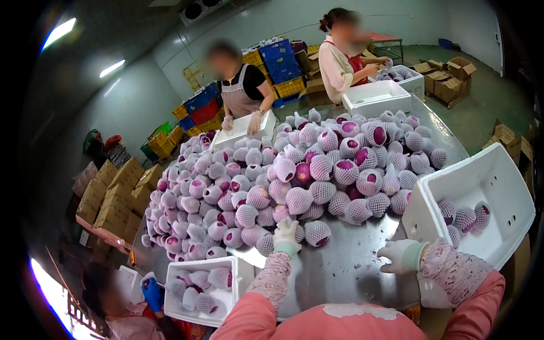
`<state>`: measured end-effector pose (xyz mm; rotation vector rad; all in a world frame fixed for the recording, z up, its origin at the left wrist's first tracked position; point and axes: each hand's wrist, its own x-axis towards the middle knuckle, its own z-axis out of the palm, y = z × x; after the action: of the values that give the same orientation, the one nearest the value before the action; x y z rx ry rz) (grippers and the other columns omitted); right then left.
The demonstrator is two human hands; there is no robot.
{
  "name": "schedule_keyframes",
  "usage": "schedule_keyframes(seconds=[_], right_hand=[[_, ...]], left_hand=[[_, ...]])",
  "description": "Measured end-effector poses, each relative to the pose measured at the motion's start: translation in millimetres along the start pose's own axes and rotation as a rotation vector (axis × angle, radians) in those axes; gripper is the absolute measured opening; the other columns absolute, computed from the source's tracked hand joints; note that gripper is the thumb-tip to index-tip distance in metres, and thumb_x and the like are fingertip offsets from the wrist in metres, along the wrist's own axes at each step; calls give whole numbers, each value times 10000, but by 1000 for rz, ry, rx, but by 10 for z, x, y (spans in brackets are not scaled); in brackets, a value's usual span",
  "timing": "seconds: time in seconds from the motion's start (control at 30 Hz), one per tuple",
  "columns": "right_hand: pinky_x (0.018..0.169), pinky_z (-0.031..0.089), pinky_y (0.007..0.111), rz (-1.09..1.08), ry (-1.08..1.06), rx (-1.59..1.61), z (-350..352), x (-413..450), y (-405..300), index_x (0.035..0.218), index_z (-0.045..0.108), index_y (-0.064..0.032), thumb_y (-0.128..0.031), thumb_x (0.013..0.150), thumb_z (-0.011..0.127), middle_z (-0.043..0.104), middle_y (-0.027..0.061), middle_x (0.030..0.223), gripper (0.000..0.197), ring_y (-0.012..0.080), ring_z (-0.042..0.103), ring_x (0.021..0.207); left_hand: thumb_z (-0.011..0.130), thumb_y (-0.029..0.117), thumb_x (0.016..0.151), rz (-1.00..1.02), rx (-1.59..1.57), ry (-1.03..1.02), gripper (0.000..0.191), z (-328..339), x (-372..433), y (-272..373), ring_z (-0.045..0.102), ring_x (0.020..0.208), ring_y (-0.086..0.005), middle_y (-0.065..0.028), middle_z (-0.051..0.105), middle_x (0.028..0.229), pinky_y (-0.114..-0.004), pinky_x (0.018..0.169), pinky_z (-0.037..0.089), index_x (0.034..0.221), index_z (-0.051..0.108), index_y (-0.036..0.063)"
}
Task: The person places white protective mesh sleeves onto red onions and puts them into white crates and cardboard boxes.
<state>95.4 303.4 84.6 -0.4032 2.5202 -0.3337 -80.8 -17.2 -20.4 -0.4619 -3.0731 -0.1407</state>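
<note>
A large heap of purple fruit in white foam-net sleeves covers much of the metal table. My left hand, in a white glove with a pale green cuff, reaches to the near edge of the heap, its fingertips against sleeved fruit. Whether they grip one is hidden. A single sleeved fruit lies just right of that hand. My right hand, gloved the same way, is over the table with fingers apart and nothing in them. Beside it, a tilted white foam box holds several sleeved fruits.
At left, another foam box holds sleeved fruit, near a co-worker's blue-gloved hand. Across the table, two people stand by foam boxes. Cardboard cartons and stacked plastic crates stand around the room.
</note>
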Motion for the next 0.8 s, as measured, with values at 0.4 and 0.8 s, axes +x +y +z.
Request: schedule_keyframes(seconds=[0.4,0.8], right_hand=[[896,482,444,-27,68,208,-35,29,-117,1337,444,-66,-478,860,580,549,221,1249,644,373,571,1101],[914,477,353,-220,747,820,-253,-152,-366,1333,367,30,-371,662,834,554,203,1162,911,278,583,1071]], left_hand=[[839,175,623,101,-1663,-278,876,-584,-597,647,535,1142,-259,-138,528,1223,-372,982,455,1357,382,32],[580,123,896,195,-1981,-410,559,-876,-863,1588,513,1119,-200,-132,425,1310,-330,928,477,1382,313,60]])
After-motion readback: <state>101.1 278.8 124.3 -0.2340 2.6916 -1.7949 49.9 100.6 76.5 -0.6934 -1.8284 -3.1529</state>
